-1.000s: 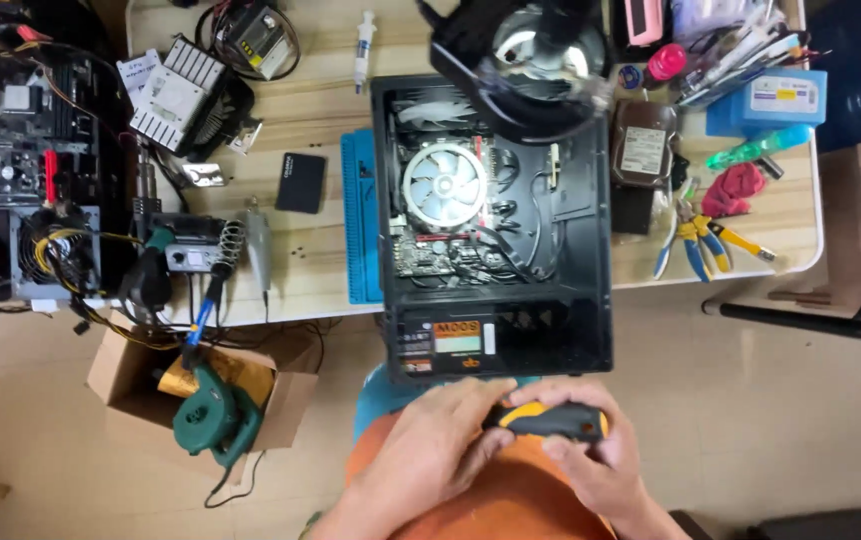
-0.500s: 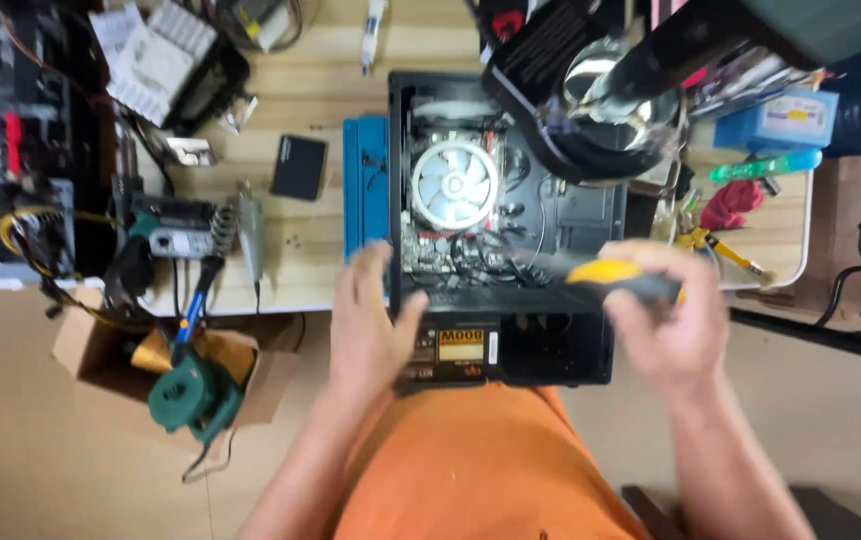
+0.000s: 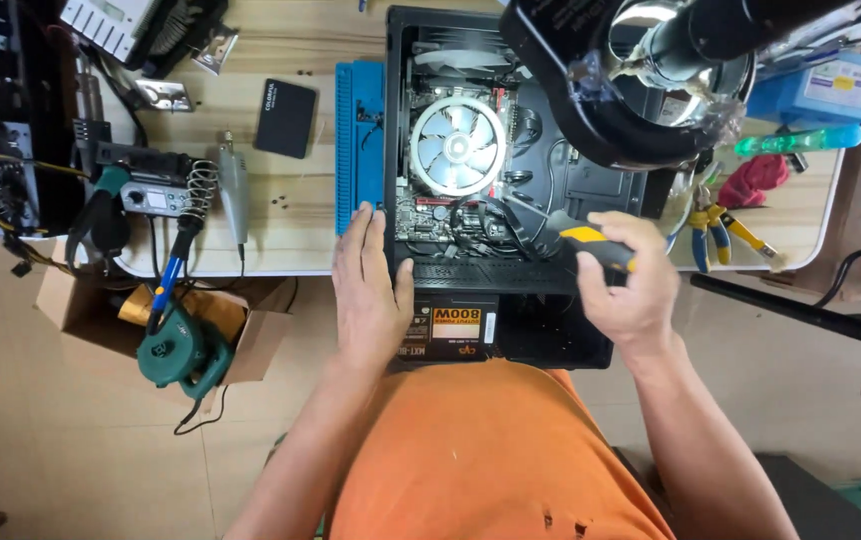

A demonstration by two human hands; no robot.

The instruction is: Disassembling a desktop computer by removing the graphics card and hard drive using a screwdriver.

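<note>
Computer case (image 3: 510, 200): black, open side up, lying flat at the near edge of the wooden bench (image 3: 280, 215), its near end overhanging toward the person's lap. Inside: a round white cooling fan (image 3: 457, 146) over a circuit board, black cables below it, and a power supply (image 3: 447, 328) with an orange label at the near end. Left hand (image 3: 370, 290): palm down on the case's left rim, fingers pressed together and pointing away, thumb lying over the near panel. Right hand (image 3: 630, 280): fingers wrapped around the handle of a yellow-and-black screwdriver (image 3: 575, 240), whose shaft runs leftward into the case toward the cables; where the tip ends cannot be made out. Blue ridged panel (image 3: 358, 140): touching the case's left side. Small black drive (image 3: 285, 118): flat on the bench, left of the blue panel. Soldering station (image 3: 145, 190) with coiled stand: near the bench's left edge. Round magnifier lamp (image 3: 640, 70): hanging over the case's far right corner. Yellow-handled pliers (image 3: 715, 230): on the bench, right of the case. Green blower (image 3: 180, 350): in a cardboard box (image 3: 250, 335) on the floor, below the bench edge.
</note>
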